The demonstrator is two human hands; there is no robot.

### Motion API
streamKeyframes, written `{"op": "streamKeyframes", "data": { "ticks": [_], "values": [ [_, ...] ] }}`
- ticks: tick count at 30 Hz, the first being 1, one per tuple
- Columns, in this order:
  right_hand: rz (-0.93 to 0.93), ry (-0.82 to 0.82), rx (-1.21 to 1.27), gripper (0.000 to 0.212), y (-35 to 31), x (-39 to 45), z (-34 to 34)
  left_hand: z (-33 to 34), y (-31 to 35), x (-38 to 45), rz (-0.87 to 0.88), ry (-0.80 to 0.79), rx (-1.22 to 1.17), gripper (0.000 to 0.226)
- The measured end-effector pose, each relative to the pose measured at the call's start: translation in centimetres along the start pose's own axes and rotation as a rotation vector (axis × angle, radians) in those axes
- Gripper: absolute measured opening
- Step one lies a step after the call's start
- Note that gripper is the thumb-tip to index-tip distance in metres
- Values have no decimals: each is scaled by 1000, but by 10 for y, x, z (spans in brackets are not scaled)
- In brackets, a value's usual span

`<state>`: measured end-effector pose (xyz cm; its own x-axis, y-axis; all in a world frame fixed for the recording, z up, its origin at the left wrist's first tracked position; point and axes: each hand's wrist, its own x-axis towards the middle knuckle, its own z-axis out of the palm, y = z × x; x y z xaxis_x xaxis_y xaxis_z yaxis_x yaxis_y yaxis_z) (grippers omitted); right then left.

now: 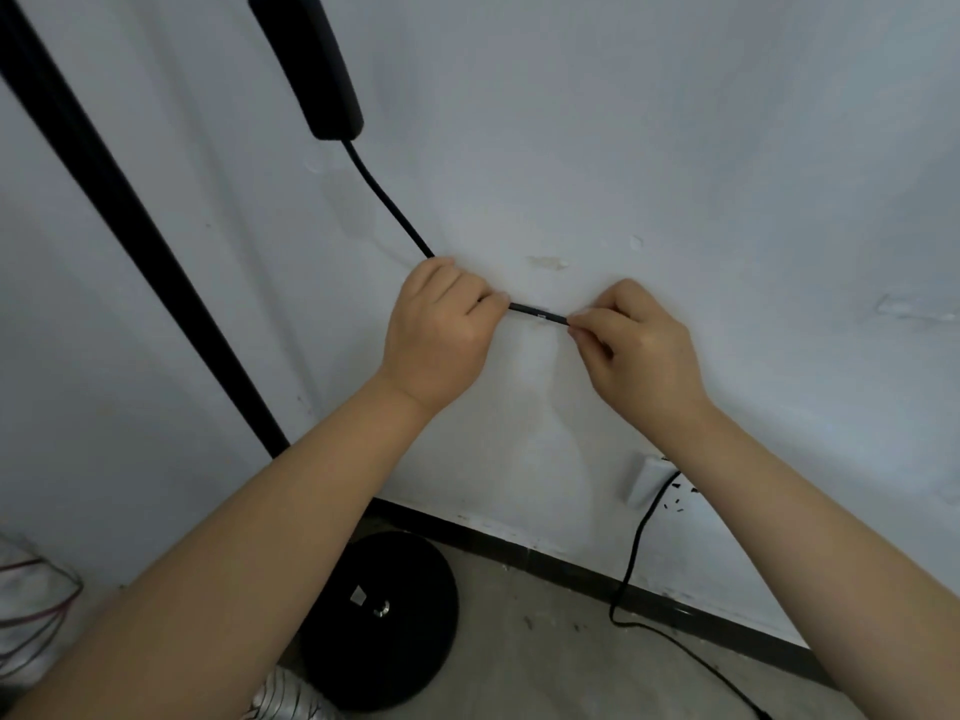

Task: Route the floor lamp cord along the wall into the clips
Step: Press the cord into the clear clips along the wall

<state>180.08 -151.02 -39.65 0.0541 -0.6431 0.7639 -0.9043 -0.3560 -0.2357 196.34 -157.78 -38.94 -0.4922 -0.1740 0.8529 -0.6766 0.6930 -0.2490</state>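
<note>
A: Head view. Left hand (441, 324) and right hand (631, 340), both pinching the cord (537, 315) taut against the wall (675, 174).

B: Clip (540, 315)?

A: Small, pale, between the fingertips; cord seems seated there. Slack beyond the right fingers, hanging floorward, looks unrouted.

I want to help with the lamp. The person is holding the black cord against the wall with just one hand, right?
Not quite. Both hands hold the black cord against the wall: the left hand grips one side and the right hand pinches the other, with a short stretch of cord showing between them. The head view shows it.
</note>
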Motion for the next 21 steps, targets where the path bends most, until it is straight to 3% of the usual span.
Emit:
{"op": "streamKeyframes", "data": {
  "ticks": [4, 10, 18, 21],
  "values": [
    [11, -29, 20, 5, -6, 5, -5, -7, -1, -4, -36, -87, 53, 19],
    [29, -295, -157, 15, -12, 18, -12, -22, 3, -6, 178, -123, 268, 21],
    [33, -414, -356, 14, -20, 36, -18, -17, 3, -1, 121, -249, 106, 21],
    [17, -433, -368, 14, -22, 38, -17, -18, 1, 0, 155, -221, 137, 22]
  ]
}}
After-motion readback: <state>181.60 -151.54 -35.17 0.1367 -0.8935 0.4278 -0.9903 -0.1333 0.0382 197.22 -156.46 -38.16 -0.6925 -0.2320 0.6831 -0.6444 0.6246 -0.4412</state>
